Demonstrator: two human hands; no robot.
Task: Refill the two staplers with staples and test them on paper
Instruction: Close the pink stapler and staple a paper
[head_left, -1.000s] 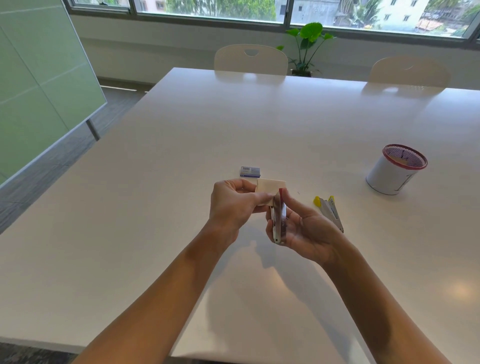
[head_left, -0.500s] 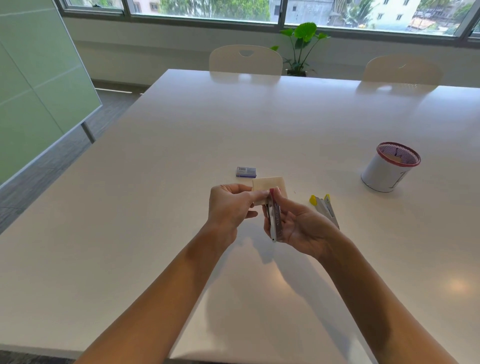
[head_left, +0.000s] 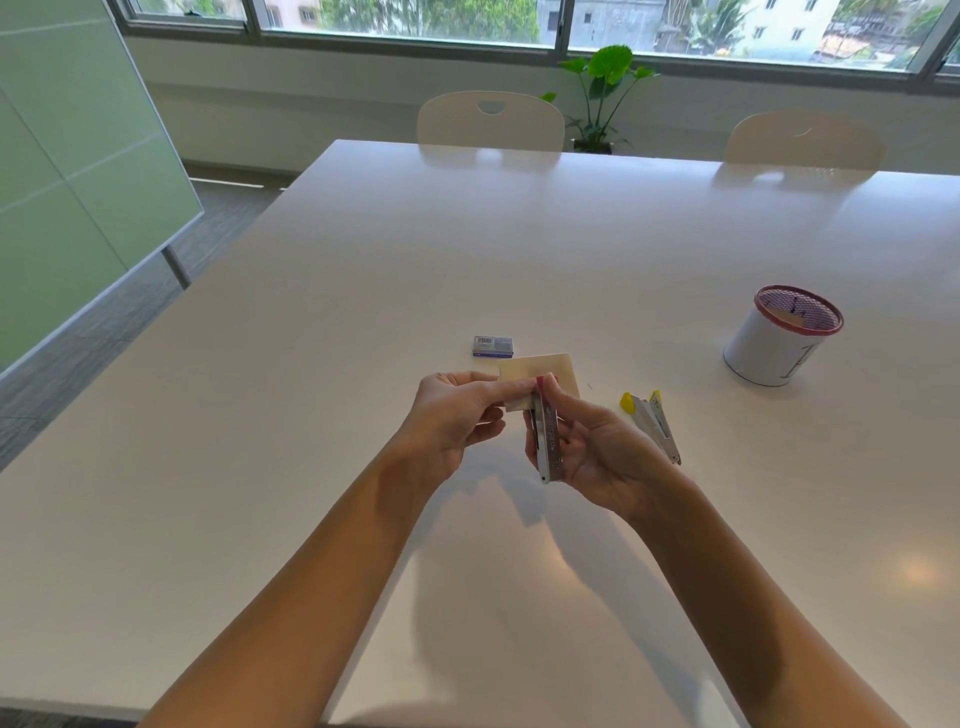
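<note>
Stapler, pink-tipped (head_left: 546, 439): held upright above the table (head_left: 363, 260), gripped in the right hand (head_left: 592, 452) with fingers curled behind and thumb laid along its front. Paper (head_left: 540, 376): a small cream slip, pinched at its near left corner by the left hand (head_left: 457, 415), its edge set into the mouth of the stapler. Against the pictures of a second ago, grip and slip are seen unchanged; only the view is shifted slightly. The test squeeze is judged in progress or imminent; no staple can be made out in the slip. Second stapler, yellow-tipped (head_left: 652, 423): laid on the table just right of the right hand, untouched. Staple box (head_left: 492, 346): flat on the table, just beyond the paper. Cup, red-rimmed (head_left: 779, 338): stood well apart at right.
</note>
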